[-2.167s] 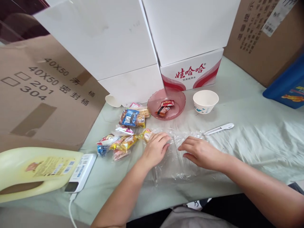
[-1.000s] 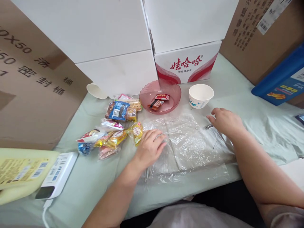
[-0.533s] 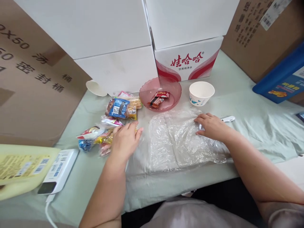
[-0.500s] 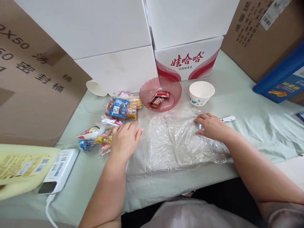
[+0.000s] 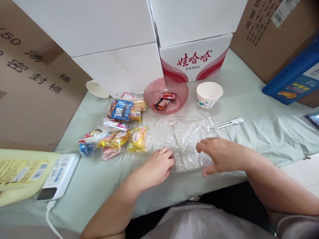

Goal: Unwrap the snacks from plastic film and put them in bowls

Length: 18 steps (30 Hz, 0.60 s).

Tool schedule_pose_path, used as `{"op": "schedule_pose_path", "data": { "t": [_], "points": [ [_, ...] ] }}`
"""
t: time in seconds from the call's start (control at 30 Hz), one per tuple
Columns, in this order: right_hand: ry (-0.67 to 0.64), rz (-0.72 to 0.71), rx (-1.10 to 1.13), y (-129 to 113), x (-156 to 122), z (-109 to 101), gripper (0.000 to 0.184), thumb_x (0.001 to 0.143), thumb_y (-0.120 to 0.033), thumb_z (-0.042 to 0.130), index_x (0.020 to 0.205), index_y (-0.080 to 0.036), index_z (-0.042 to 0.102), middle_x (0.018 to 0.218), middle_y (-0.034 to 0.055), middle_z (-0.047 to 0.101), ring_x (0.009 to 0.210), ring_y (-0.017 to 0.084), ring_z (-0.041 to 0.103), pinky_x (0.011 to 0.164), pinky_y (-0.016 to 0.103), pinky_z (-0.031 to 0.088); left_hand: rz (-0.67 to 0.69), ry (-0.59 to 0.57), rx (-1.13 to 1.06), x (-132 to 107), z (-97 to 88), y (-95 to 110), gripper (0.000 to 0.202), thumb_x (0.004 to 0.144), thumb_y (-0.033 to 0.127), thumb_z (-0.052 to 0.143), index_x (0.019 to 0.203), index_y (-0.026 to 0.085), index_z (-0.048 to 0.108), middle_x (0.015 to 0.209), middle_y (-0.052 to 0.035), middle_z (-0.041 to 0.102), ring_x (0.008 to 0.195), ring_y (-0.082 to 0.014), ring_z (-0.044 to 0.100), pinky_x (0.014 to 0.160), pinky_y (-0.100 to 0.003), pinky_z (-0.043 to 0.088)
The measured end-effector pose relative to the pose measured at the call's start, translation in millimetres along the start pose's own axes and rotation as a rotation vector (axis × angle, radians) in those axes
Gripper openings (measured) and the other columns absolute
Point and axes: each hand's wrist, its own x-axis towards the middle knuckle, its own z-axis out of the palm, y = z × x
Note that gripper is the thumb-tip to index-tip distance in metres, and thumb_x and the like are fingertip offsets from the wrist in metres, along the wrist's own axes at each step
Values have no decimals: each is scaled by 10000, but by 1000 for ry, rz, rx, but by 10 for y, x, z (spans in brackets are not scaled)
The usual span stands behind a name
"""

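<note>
A crinkled clear plastic bag (image 5: 190, 139) lies flat on the cloth in front of me. My left hand (image 5: 159, 166) is at its near left corner, fingers curled in on the film; the fingertips are partly hidden. Over the bag's right part hovers my right hand (image 5: 221, 154), open, thumb spread from the fingers, holding nothing. A white utility knife (image 5: 229, 123) rests just beyond the bag's right side. Left of the bag lies a yellow wrapped snack (image 5: 138, 139), beside a pile of snack packets (image 5: 116, 137).
A pink bowl (image 5: 152, 96) holds a few red packets. Right of it stands a white paper cup (image 5: 209, 96); another cup (image 5: 97, 89) lies tipped at the left. White cartons (image 5: 194, 63) wall the back. A power bank (image 5: 59, 176) and yellow jug (image 5: 22, 176) sit left.
My left hand has left the yellow snack and moved right to the bag's near corner. My right hand has drawn back toward me, uncovering more of the knife. The view has shifted slightly.
</note>
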Motion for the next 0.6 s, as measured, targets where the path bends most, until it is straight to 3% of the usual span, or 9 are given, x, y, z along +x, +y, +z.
{"op": "schedule_pose_path", "data": {
  "t": [0.13,0.2,0.27,0.37,0.5,0.6],
  "points": [
    [-44,-9,-227,-275,18,288,608,631,-604,764,1004,-148,610,951,115,637,882,296,599,738,377,439,-65,-2,-172,-21,-157,-86,124,792,90,451,768,190,519,811,-1,571,755,-146,523,694,-274,413],
    [-7,26,-325,-306,57,425,479,700,-484,739,999,-137,600,940,126,630,871,292,594,717,366,427,-127,24,-230,-39,-203,-148,108,782,111,443,785,197,508,754,24,561,671,-125,500,639,-256,386],
    [22,42,-356,-287,58,472,244,780,-260,640,984,-135,589,917,122,630,830,258,596,679,336,400,-160,46,-272,-48,-210,-213,85,767,129,448,765,201,493,693,38,542,629,-117,484,606,-245,367],
    [-44,7,-241,-206,-38,342,217,786,-61,487,960,-152,580,824,80,642,710,195,591,606,300,336,-174,21,-418,-49,-176,-297,77,754,142,456,776,205,494,679,41,551,624,-115,529,596,-233,391],
    [-152,-46,74,5,-167,34,182,820,-119,470,933,-203,585,712,17,636,610,155,563,552,268,296,-198,-46,-805,-45,-135,-390,240,749,199,515,989,218,527,749,32,589,625,-130,611,594,-250,480],
    [-112,47,238,260,-112,-64,233,812,-134,479,997,-221,593,734,6,657,631,146,579,565,249,334,-279,143,-855,-4,-114,-474,350,728,230,561,1076,213,521,799,17,601,640,-134,619,608,-266,507]
  ]
}}
